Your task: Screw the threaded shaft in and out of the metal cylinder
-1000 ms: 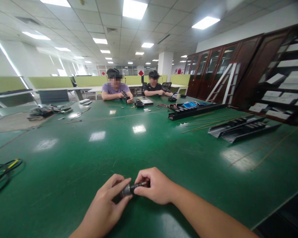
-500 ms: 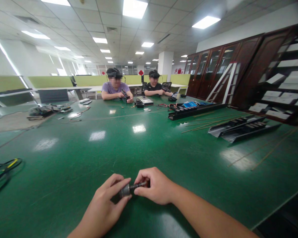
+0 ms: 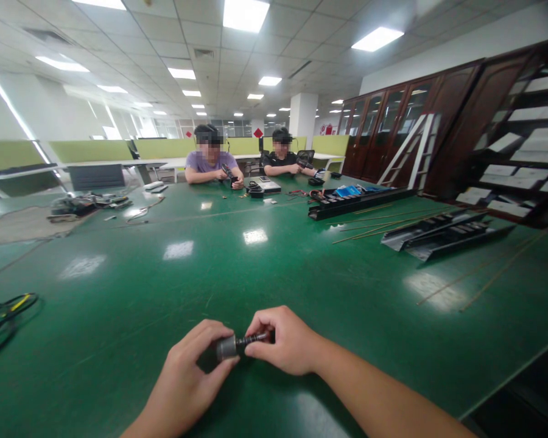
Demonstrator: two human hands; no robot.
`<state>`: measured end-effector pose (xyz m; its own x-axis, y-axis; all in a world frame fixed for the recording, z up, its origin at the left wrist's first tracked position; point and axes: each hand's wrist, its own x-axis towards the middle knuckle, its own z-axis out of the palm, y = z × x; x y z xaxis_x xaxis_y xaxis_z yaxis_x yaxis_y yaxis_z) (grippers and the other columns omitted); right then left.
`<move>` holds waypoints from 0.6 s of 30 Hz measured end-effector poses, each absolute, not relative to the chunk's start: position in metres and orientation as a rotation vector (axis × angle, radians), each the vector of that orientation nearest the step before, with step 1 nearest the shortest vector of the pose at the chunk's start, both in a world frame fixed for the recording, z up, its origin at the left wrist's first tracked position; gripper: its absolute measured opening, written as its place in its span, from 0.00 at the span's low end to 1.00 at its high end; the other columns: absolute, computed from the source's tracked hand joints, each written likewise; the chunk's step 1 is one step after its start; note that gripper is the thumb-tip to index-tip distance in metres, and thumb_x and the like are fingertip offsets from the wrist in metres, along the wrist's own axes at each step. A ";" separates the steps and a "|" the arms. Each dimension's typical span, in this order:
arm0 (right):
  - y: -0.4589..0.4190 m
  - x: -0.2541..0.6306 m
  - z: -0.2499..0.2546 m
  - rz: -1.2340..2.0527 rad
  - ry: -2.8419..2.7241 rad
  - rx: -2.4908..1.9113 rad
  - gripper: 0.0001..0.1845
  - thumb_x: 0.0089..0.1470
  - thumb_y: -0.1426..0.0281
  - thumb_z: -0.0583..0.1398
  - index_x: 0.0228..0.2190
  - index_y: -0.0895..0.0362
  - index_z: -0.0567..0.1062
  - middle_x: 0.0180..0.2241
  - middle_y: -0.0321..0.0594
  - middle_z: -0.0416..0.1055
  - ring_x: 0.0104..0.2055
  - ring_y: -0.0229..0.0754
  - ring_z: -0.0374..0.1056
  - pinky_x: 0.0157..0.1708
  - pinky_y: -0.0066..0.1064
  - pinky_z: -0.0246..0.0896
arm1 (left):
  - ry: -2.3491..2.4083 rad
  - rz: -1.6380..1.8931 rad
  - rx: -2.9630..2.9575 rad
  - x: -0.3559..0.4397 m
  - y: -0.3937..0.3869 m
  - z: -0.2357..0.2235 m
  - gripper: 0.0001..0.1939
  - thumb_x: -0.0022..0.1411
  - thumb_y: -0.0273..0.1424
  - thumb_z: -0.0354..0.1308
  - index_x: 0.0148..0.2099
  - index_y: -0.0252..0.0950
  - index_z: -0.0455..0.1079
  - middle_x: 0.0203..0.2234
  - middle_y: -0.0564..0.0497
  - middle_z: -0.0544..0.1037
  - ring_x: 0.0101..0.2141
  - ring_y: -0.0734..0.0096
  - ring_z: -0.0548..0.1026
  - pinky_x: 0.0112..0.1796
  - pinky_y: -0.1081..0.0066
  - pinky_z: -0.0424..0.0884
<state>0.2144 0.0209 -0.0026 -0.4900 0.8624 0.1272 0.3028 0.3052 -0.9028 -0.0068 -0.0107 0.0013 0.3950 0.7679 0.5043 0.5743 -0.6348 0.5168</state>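
Observation:
Low in the view, both hands are on a small metal part [image 3: 227,348]: a grey cylinder with a thin, dark, ribbed shaft extending to the right. My left hand [image 3: 196,362] curves around the cylinder end, fingers above and thumb below. The shaft lies between the thumb and bent fingers of my right hand [image 3: 283,344], which hide its far tip. The part is held nearly level, just over the green tabletop [image 3: 201,274]. Its exact kind cannot be made out.
A black cable [image 3: 9,313] with a yellow tie lies at left. Metal channels [image 3: 452,234] and thin rods [image 3: 369,231] lie to the right. Two people [image 3: 209,161] work across the table, near a black box [image 3: 256,190]. A ladder [image 3: 415,152] stands behind.
The fingers of my left hand have shifted slightly left and loosened, so more of the grey cylinder shows. My right hand has barely moved, still holding the shaft.

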 end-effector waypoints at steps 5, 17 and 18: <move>0.020 0.215 -0.001 1.154 -1.964 -1.054 0.07 0.47 0.69 0.66 0.31 0.59 0.78 0.23 0.32 0.69 0.24 0.34 0.62 0.25 0.24 0.55 | 1.189 1.097 2.401 -0.008 -0.009 -0.002 0.11 0.62 0.28 0.62 0.47 0.42 0.69 0.38 0.51 0.75 0.39 0.68 0.76 0.40 0.72 0.73; 0.021 0.217 -0.002 1.197 -1.952 -1.059 0.07 0.48 0.70 0.66 0.31 0.60 0.77 0.22 0.31 0.67 0.23 0.33 0.60 0.23 0.24 0.53 | 1.191 1.073 2.356 -0.009 -0.009 -0.002 0.10 0.62 0.28 0.62 0.46 0.41 0.69 0.38 0.50 0.75 0.39 0.67 0.76 0.40 0.70 0.72; 0.021 0.217 -0.002 1.193 -1.956 -1.055 0.07 0.48 0.70 0.66 0.31 0.60 0.77 0.21 0.31 0.67 0.23 0.33 0.60 0.23 0.24 0.53 | 1.193 1.067 2.356 -0.009 -0.009 -0.003 0.10 0.62 0.28 0.62 0.46 0.41 0.69 0.38 0.50 0.75 0.39 0.67 0.76 0.40 0.70 0.72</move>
<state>0.2170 0.0209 -0.0019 -0.4971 0.8629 0.0912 0.3139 0.2769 -0.9082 -0.0093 -0.0091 -0.0027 0.3822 0.7865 0.4852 0.5699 -0.6139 0.5463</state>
